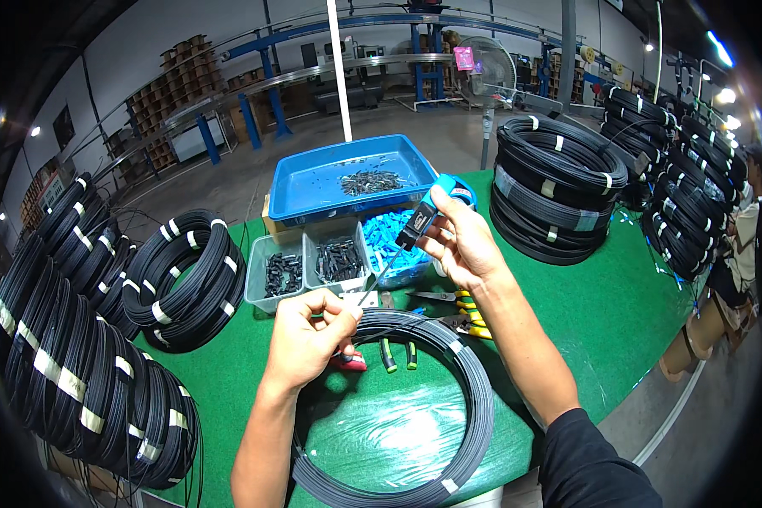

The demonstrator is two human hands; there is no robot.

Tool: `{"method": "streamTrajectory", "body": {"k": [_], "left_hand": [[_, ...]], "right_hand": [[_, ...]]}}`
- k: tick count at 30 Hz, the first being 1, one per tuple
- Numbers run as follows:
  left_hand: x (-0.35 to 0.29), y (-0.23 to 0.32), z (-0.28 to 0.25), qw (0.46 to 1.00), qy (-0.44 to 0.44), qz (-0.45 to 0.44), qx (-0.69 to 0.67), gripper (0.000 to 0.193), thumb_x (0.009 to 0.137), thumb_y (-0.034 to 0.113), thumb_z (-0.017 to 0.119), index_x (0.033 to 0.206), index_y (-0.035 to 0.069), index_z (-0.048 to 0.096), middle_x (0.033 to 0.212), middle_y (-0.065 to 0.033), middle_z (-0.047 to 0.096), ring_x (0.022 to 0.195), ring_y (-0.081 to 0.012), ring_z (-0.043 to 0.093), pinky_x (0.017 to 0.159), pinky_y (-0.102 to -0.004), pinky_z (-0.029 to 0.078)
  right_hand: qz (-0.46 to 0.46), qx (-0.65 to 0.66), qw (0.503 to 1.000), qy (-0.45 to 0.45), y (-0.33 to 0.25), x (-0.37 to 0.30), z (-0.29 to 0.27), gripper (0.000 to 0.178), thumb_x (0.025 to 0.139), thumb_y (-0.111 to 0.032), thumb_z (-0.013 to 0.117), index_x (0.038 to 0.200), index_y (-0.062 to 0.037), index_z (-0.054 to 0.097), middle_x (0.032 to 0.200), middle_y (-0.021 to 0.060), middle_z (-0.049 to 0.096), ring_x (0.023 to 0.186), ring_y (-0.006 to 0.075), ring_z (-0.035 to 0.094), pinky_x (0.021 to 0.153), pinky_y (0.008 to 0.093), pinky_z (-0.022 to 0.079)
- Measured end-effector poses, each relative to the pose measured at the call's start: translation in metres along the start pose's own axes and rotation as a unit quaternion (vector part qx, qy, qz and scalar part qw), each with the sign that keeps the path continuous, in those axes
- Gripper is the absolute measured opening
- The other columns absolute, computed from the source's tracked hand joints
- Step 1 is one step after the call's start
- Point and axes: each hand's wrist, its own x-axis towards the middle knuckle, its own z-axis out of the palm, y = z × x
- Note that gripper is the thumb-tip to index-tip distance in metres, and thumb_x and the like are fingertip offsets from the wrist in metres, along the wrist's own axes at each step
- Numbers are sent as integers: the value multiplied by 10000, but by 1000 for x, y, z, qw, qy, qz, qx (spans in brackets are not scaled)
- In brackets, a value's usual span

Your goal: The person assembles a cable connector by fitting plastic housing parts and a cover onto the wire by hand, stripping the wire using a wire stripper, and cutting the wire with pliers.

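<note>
Fingertips of the left hand point(309, 336) pinch a thin dark cable point(385, 274); the right hand point(466, 250), fingers and thumb closed round a blue-and-black hand tool point(417, 224), sits higher and to the right; the cable spans the gap between them, its long axis slanting up and rightward from the left hand's pinch to the tool's black end; whether it enters that end or only touches it, I cannot tell. The tool's long axis tilts much the same way, black end pointing down and left toward the left hand, blue part up and right; below both hands, a black coil point(481, 398) lies on the green surface point(584, 339); beyond the left hand, clear bins point(258, 289) hold small black pieces point(339, 260); farther off stands a blue tray point(313, 208).
</note>
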Motion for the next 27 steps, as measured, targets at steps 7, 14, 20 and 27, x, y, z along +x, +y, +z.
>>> {"method": "streamTrajectory", "body": {"k": [7,14,20,27], "left_hand": [[0,1,1,1000,3,-2,4,124,869,64,706,801,-11,634,662,-55,622,524,-95,569,506,-243,484],[-1,3,3,1000,11,-13,0,138,870,67,707,784,-2,625,646,-49,617,518,-92,566,496,-243,480],[-3,7,6,1000,20,-22,1,145,871,67,697,769,-1,619,632,-46,613,502,-90,554,492,-241,472],[-3,7,6,1000,22,-18,3,158,870,72,700,758,3,613,628,-46,611,497,-87,551,488,-237,465]], "right_hand": [[-3,-12,1000,-14,-1,1,-4,331,920,-305,703,1104,-55,587,1049,98,645,948,202,666,821,376,600],[-30,-16,999,6,0,1,3,258,939,-266,683,1046,-66,561,907,48,635,732,126,642,573,238,545],[-52,-10,998,-15,-2,1,2,173,958,-203,659,990,-88,535,844,33,621,538,39,485,430,192,354],[-32,-27,998,-55,-6,1,-2,210,958,-212,659,1039,-71,526,864,45,626,581,51,548,431,197,429]]}}
